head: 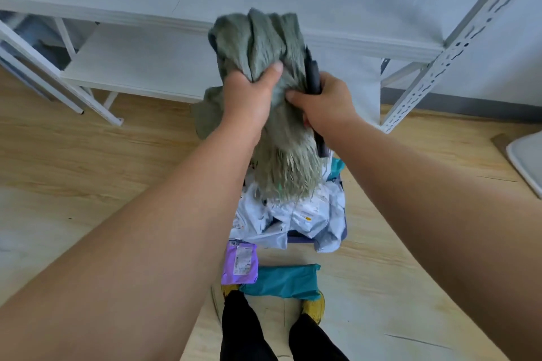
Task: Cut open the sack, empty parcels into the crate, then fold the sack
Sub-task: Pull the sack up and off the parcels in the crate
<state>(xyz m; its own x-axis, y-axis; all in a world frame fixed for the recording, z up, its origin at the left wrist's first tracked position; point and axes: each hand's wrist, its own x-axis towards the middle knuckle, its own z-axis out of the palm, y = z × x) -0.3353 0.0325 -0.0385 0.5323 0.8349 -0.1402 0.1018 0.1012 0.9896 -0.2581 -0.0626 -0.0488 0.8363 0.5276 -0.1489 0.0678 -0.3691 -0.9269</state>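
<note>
Both my hands hold a grey-green woven sack (pixel 264 38) upside down in front of me. My left hand (pixel 249 94) bunches the fabric. My right hand (pixel 322 102) grips the sack together with a dark cutter (pixel 312 73). The sack's frayed open end (pixel 286 176) hangs over a heap of white parcels (pixel 293 217) that fills a purple crate (pixel 296 240), whose rim barely shows. A purple parcel (pixel 240 264) and a teal parcel (pixel 281 281) lie on the floor in front of the crate.
A white shelf unit (pixel 140 73) stands behind the crate, with a perforated metal upright (pixel 457 44) at the right. The floor is light wood. My legs and yellow shoes (pixel 313 306) are just behind the loose parcels. A white object (pixel 528 158) lies at the far right.
</note>
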